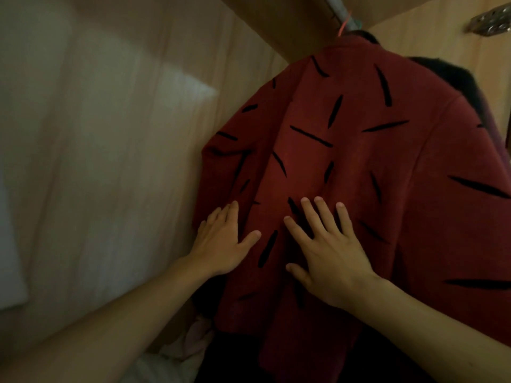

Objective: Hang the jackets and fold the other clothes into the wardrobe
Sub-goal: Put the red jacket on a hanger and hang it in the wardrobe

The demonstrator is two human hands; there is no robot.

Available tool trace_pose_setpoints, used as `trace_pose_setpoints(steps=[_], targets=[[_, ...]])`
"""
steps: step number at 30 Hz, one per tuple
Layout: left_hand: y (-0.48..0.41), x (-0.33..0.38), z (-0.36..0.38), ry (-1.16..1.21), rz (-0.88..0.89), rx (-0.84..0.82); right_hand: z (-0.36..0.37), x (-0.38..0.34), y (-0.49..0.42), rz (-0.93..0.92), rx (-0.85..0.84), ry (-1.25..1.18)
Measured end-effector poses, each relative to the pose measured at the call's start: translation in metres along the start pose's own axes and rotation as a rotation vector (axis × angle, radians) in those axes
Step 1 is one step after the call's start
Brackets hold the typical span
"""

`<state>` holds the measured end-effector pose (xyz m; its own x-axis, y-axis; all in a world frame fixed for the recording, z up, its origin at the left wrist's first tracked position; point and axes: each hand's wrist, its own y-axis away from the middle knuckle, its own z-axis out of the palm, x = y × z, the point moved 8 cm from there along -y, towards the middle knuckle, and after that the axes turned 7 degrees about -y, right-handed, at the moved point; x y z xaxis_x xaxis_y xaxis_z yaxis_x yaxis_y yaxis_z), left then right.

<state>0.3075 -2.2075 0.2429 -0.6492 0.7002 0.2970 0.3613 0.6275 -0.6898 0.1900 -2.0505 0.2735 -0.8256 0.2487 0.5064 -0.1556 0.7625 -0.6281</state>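
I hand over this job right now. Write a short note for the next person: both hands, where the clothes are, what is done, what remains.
Left hand: open, flat on the red jacket.
Right hand: open, flat on the same jacket, fingers spread.
The jacket hangs from the rail in the wardrobe; a dark garment hangs behind it.
Done: red jacket hung.
Left: pale clothes lie low at the left, seemingly unfolded; fold them.

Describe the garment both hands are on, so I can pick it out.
Inside the wooden wardrobe, look below the metal rail at top. The front hanging garment is the red jacket with scattered black dashes; the dark garment behind it is plain.
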Motion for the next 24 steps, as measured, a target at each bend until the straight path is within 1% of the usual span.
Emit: trace_pose_setpoints(steps=[4,9,14,22,24], targets=[[0.014,0.006,-0.021,-0.039,-0.019,0.003,-0.021,-0.004,0.014,-0.02,0.048,-0.045],[0.04,0.035,-0.049,-0.09,-0.032,0.052,-0.045,0.003,0.037,-0.041,0.091,-0.113],[0.066,0.06,-0.074,-0.179,-0.115,0.067,-0.067,0.013,0.057,-0.079,0.135,-0.211],[0.148,0.121,-0.101,-0.321,-0.188,0.097,-0.095,0.031,0.12,-0.151,0.184,-0.414],[0.17,0.134,-0.104,-0.346,-0.214,0.08,-0.097,0.032,0.136,-0.156,0.179,-0.472]])
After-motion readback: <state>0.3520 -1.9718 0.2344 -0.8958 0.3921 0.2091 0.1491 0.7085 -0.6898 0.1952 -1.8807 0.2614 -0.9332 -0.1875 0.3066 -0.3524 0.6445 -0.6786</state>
